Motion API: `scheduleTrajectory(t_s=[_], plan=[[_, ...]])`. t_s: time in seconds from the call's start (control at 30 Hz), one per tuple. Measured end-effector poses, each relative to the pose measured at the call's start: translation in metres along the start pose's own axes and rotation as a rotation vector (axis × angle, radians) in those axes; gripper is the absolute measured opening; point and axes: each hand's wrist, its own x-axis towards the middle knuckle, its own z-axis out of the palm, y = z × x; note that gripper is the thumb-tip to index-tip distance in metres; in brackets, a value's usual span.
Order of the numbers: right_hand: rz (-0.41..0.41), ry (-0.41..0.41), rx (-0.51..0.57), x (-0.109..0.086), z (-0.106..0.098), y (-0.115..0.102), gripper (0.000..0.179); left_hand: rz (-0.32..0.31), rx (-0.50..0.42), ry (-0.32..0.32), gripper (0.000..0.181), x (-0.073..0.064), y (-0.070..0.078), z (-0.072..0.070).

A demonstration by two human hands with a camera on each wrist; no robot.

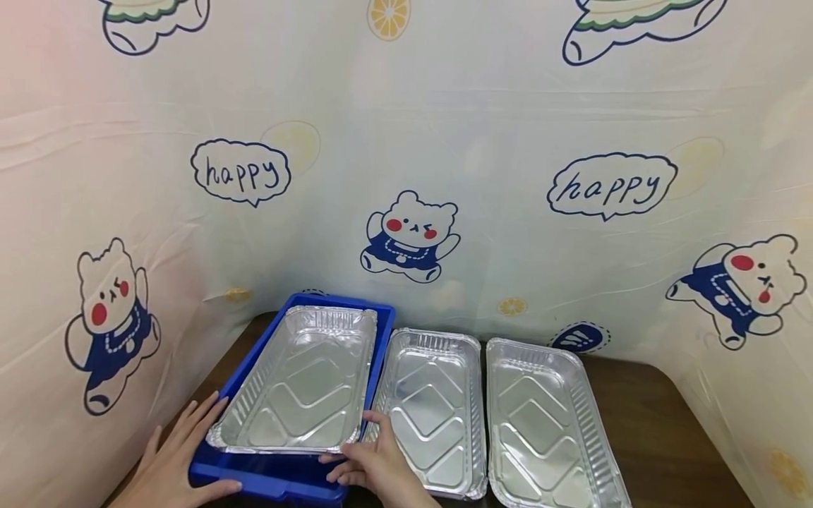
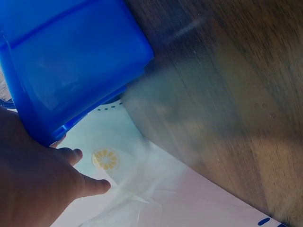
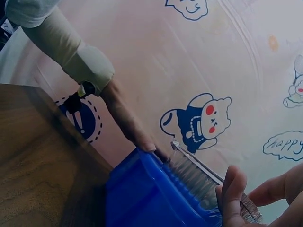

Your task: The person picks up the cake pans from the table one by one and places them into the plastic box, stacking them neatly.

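Note:
A rectangular foil tray (image 1: 298, 395) lies tilted over the blue plastic bin (image 1: 254, 483), its near edge up at the bin's rim. My right hand (image 1: 384, 462) pinches the tray's near right corner between thumb and fingers, as the right wrist view shows from the side. At the bin's near left corner, my left hand (image 1: 171, 466) rests with fingers spread and fairly straight along the rim. In the left wrist view, that hand (image 2: 40, 177) touches the side of the blue bin (image 2: 80, 61).
Two more empty foil trays, a middle one (image 1: 432, 409) and a right one (image 1: 540, 423), stand side by side right of the bin. Beneath them is a dark wooden table (image 1: 654, 416). A printed cloth (image 1: 483, 106) hangs around the back and sides.

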Motion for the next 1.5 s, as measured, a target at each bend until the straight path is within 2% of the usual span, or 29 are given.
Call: scheduleTrajectory(t_s=[0.17,0.6,0.8,1.5], plan=[[0.010,0.008,0.008,0.000,0.001,0.001,0.052,-0.002,-0.001,-0.004,0.121,0.000,0.001,-0.001],[0.060,0.099,-0.015,0.003,0.007,0.003,0.049,0.024,-0.024,0.007,0.121,-0.001,0.000,0.000],[0.079,0.112,-0.002,0.005,0.009,0.005,0.049,0.011,-0.021,-0.003,0.121,-0.001,0.001,0.001],[0.115,0.071,0.022,0.003,0.011,0.002,0.055,0.012,-0.018,-0.015,0.119,-0.001,0.001,-0.002]])
